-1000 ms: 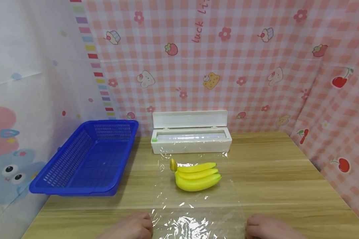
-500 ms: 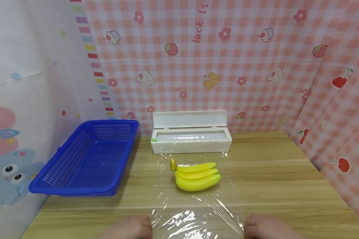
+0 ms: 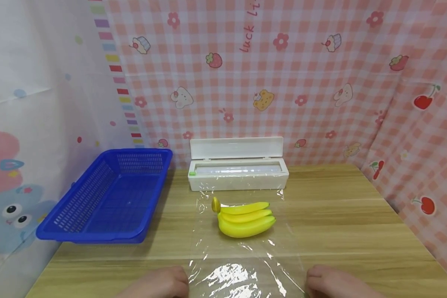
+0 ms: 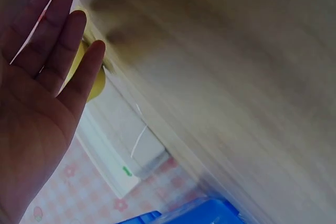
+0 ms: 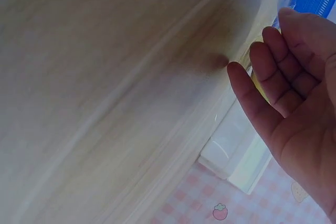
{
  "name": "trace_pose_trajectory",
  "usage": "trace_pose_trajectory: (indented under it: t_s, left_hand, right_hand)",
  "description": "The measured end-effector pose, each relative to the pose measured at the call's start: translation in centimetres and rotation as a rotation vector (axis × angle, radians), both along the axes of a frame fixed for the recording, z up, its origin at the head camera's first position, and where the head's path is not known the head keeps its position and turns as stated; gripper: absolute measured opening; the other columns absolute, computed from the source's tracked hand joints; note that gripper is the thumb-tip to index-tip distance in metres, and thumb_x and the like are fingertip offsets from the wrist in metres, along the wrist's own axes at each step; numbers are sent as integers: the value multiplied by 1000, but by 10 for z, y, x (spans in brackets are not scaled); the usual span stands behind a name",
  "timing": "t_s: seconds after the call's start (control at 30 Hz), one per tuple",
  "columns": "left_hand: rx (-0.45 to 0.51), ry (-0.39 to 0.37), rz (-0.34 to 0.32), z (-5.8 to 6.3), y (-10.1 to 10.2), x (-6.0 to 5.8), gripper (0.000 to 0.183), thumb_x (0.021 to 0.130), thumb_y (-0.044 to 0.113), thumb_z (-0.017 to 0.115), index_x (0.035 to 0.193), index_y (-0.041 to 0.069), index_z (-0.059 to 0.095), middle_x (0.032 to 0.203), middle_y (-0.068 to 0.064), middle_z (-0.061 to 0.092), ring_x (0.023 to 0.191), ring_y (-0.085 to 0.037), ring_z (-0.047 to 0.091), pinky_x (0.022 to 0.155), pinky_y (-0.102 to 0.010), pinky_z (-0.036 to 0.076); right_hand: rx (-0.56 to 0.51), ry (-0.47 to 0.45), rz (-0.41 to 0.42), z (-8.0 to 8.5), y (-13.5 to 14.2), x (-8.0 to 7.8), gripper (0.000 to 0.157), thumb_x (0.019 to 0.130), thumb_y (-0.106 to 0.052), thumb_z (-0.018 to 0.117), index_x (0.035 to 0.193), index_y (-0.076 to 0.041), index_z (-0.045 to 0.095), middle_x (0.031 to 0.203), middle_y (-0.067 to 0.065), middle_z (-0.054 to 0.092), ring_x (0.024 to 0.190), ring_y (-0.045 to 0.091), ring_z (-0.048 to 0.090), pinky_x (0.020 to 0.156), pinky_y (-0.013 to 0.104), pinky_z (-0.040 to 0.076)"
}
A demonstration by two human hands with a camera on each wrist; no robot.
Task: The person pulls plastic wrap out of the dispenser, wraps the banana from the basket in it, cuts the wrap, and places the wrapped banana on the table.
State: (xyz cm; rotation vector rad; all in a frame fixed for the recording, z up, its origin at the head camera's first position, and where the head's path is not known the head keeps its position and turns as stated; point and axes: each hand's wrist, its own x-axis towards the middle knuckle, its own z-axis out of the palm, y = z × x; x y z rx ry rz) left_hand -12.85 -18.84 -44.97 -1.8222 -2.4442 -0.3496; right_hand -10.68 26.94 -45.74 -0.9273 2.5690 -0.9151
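A sheet of clear plastic wrap [image 3: 231,275] stretches from a white dispenser box [image 3: 238,181] toward the front of the table. My left hand [image 3: 167,283] holds its front left edge, and my right hand [image 3: 325,281] grips the front right edge, where creases run toward the fingers. A bunch of yellow bananas [image 3: 246,223] lies across the middle of the sheet, stem end to the left. In the left wrist view the outer fingers [image 4: 63,40] are extended; in the right wrist view they bend slightly [image 5: 252,98]. Both thumb grips are mostly hidden.
To the left stands a blue plastic basket [image 3: 126,207] with nothing in it. The dispenser's lid [image 3: 236,149] is raised at the back, against a pink checked cloth [image 3: 223,82]. A wooden tabletop [image 3: 350,223] extends to the right.
Creases in the plastic wrap near my right hand have shifted, and its reflections differ. Both hands stay almost in place; the bananas have not moved.
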Motion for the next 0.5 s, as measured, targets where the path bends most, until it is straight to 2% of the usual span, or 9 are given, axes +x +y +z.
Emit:
trace_pose_trajectory:
  t_s: [0.07, 0.1, 0.17, 0.23, 0.27, 0.33, 0.4, 0.5]
  left_hand:
    - [-19, 23, -14, -1, 2, -1, 7, 79, 24, 72, 78, 27, 66, 86, 18, 56, 81, 7, 48, 73, -2, 32]
    - [-27, 43, -27, -2, 3, -1, 6, 79, 24, 72, 79, 27, 67, 86, 18, 57, 81, 6, 49, 74, -2, 33]
    - [-36, 75, -54, -3, 4, -3, 5, 79, 24, 73, 79, 26, 68, 84, 18, 58, 81, 5, 50, 74, -2, 34]
    - [-33, 77, -71, -4, 6, -4, 4, 79, 24, 73, 80, 25, 69, 83, 18, 59, 81, 5, 51, 76, -3, 35]
    - [-35, 77, -76, -4, 7, -4, 4, 79, 23, 73, 80, 25, 70, 82, 19, 59, 81, 5, 51, 76, -2, 34]
    - [-38, 85, -84, -5, 8, -5, 4, 80, 24, 74, 80, 26, 70, 80, 20, 59, 79, 6, 50, 74, -1, 33]
    - [-43, 99, -88, -5, 9, -5, 4, 80, 24, 74, 80, 26, 71, 79, 20, 58, 77, 6, 48, 72, -1, 31]
    - [-51, 138, -85, -6, 10, -4, 4, 79, 26, 75, 79, 27, 70, 77, 21, 57, 75, 6, 47, 70, -2, 30]
  right_hand:
    - [21, 104, 59, 0, 1, 0, 25, 82, -6, 60, 72, -27, 52, 71, -22, 40, 63, -7, 40, 52, 12, 34]
    - [1, 48, 31, 1, 0, 0, 26, 85, -5, 58, 73, -27, 53, 71, -22, 41, 62, -8, 40, 52, 12, 33]
    - [18, 178, 94, 0, 2, 0, 27, 79, -4, 63, 73, -28, 52, 73, -24, 38, 64, -10, 38, 53, 9, 32]
    - [38, 327, 150, -1, 3, -1, 30, 71, -4, 68, 74, -28, 50, 75, -25, 36, 66, -11, 36, 54, 5, 29]
    - [35, 339, 157, -1, 3, -1, 30, 70, -5, 69, 75, -29, 50, 75, -25, 35, 66, -11, 36, 55, 4, 28]
    - [45, 456, 199, -3, 4, -2, 34, 64, -5, 72, 75, -29, 50, 77, -25, 34, 68, -12, 34, 57, 1, 25]
    - [47, 491, 220, -3, 4, -3, 34, 63, -5, 73, 76, -28, 50, 77, -25, 34, 69, -12, 34, 58, 0, 23]
    - [51, 477, 235, -2, 5, -4, 33, 65, -7, 73, 76, -28, 51, 77, -25, 35, 69, -12, 35, 59, -1, 23]
